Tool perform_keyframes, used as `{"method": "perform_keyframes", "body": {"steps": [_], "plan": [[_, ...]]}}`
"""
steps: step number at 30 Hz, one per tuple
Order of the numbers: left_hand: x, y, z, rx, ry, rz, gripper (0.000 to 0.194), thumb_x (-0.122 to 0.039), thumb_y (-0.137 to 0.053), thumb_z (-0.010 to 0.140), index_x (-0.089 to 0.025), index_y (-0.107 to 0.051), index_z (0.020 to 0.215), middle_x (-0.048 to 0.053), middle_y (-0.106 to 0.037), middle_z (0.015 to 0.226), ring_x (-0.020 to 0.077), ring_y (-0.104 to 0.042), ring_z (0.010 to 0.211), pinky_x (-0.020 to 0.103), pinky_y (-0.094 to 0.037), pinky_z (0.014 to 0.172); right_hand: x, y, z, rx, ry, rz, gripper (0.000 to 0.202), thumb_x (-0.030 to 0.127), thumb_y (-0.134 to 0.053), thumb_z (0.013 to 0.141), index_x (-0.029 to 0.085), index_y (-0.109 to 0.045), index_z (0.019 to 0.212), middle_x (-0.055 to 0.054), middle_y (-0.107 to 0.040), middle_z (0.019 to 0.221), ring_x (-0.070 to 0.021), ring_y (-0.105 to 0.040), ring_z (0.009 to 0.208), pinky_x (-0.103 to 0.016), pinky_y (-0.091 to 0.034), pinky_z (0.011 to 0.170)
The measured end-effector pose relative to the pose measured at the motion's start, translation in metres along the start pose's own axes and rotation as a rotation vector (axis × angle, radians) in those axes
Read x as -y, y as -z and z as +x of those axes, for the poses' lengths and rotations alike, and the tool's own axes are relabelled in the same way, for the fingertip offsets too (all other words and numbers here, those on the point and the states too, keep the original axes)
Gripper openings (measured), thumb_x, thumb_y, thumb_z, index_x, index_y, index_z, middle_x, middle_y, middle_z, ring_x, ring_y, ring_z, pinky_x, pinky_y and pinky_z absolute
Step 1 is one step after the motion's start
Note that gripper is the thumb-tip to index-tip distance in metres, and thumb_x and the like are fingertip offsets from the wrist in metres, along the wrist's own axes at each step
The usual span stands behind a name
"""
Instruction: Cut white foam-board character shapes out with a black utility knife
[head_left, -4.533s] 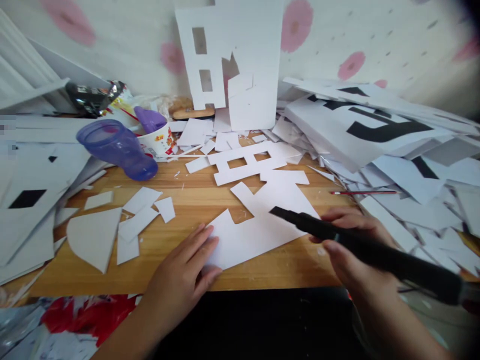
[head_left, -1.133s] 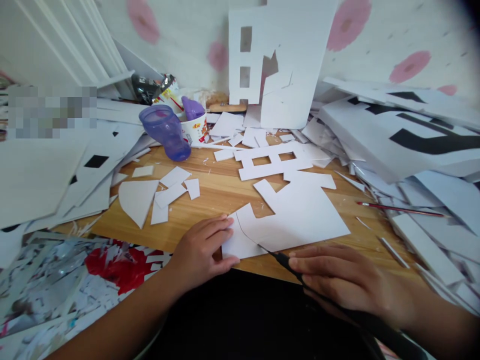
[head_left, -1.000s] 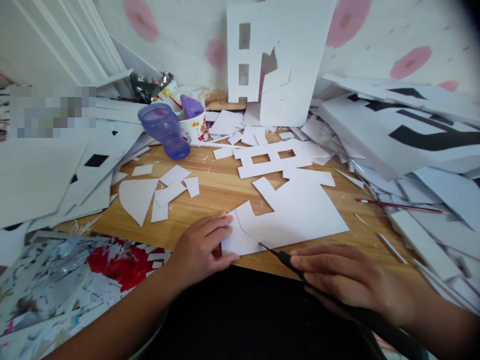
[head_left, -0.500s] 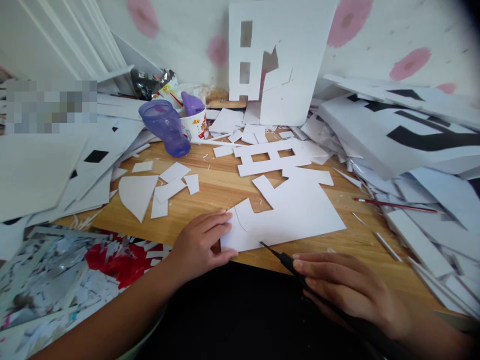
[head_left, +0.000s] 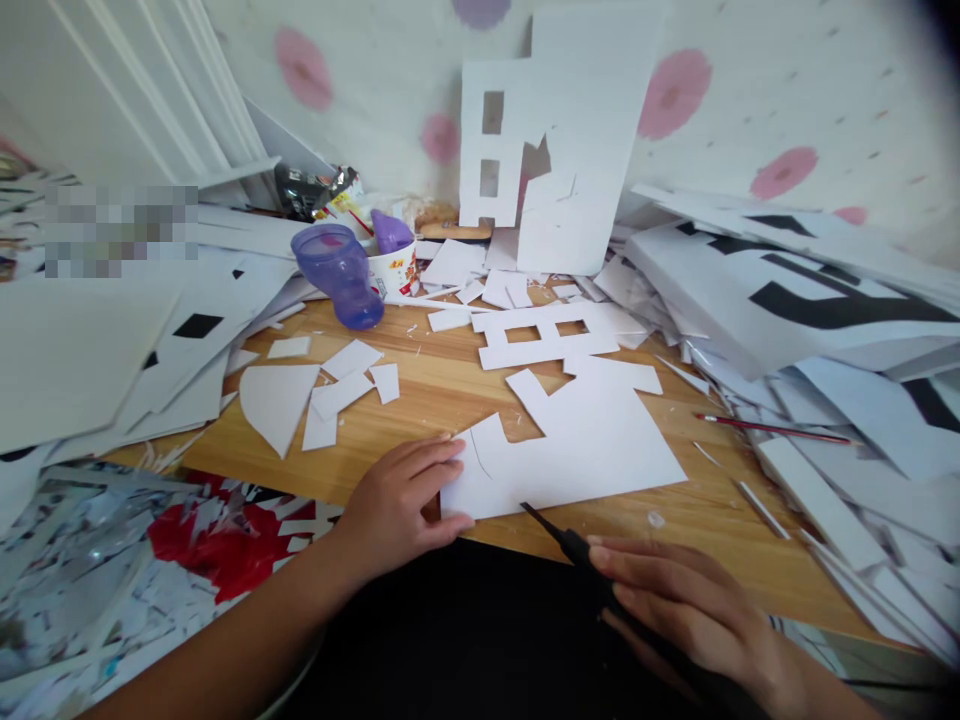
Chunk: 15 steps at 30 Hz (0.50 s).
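Note:
A white foam board sheet (head_left: 600,430) with notched edges lies flat at the table's front edge, a thin curved line marked near its left end. My left hand (head_left: 401,500) grips that left end, fingertips on top and thumb at the near edge. In my right hand (head_left: 690,605) is a slim black craft knife (head_left: 574,545), held like a pen. Its pointed tip is at the board's near edge, right of the curved line; whether it touches cannot be seen. Just behind lies a white strip (head_left: 525,355) with two rectangular openings.
White offcuts (head_left: 277,400) lie to the left. A purple cup (head_left: 341,280) and a paper tub (head_left: 394,270) stand behind them. A tall cut-out board (head_left: 566,190) leans on the wall. Stacked boards and a red pencil (head_left: 772,428) are at right; scraps (head_left: 82,580) fill the lower left.
The camera view has tilted up slightly, so everything sits lower in the picture. Both hands, the board and the knife keep nearly the same places relative to one another.

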<state>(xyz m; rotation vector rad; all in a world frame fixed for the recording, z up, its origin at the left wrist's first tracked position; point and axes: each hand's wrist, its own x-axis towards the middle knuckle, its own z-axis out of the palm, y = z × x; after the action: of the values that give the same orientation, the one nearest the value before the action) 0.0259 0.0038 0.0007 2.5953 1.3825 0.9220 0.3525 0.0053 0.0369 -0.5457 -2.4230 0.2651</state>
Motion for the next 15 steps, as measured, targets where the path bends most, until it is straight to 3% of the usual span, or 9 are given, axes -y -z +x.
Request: {"method": "perform_keyframes", "body": {"steps": [3, 7, 12, 15], "plan": [[0.0, -0.001, 0.0, -0.011, 0.009, 0.005, 0.035, -0.031, -0.077, 0.072, -0.013, -0.067, 0.101, 0.016, -0.07, 0.116, 0.0314, -0.065, 0.112, 0.048, -0.057, 0.093, 0.0, -0.001, -0.004, 0.043, 0.019, -0.02, 0.023, 0.01, -0.065, 0.084, 0.014, -0.065, 0.107, -0.009, -0.076, 0.104, -0.0195, -0.07, 0.104, -0.025, -0.06, 0.085], [-0.001, -0.001, -0.001, -0.022, 0.006, 0.019, 0.035, -0.029, -0.077, 0.072, -0.011, -0.067, 0.1, 0.017, -0.07, 0.115, 0.0315, -0.065, 0.112, 0.047, -0.056, 0.094, 0.006, -0.004, -0.008, 0.01, 0.045, -0.012, 0.026, 0.008, -0.067, 0.081, 0.013, -0.065, 0.106, -0.01, -0.076, 0.102, -0.0213, -0.07, 0.105, -0.027, -0.061, 0.085], [-0.003, 0.0, -0.001, 0.007, 0.037, 0.028, 0.034, -0.029, -0.076, 0.072, -0.014, -0.068, 0.101, 0.017, -0.067, 0.12, 0.0315, -0.064, 0.111, 0.049, -0.055, 0.095, 0.008, 0.014, -0.011, -0.21, -0.128, -0.021, 0.043, 0.01, -0.07, 0.076, 0.021, -0.06, 0.116, -0.009, -0.072, 0.11, -0.0247, -0.072, 0.099, -0.033, -0.065, 0.075], [-0.004, 0.001, -0.001, 0.086, 0.116, 0.065, 0.039, -0.032, -0.077, 0.068, -0.016, -0.067, 0.103, 0.018, -0.056, 0.137, 0.0351, -0.058, 0.119, 0.053, -0.051, 0.097, -0.011, 0.03, -0.009, -0.306, -0.189, -0.307, 0.05, 0.015, -0.076, 0.073, 0.028, -0.061, 0.119, -0.008, -0.066, 0.123, -0.0261, -0.071, 0.095, -0.034, -0.064, 0.07]]}}
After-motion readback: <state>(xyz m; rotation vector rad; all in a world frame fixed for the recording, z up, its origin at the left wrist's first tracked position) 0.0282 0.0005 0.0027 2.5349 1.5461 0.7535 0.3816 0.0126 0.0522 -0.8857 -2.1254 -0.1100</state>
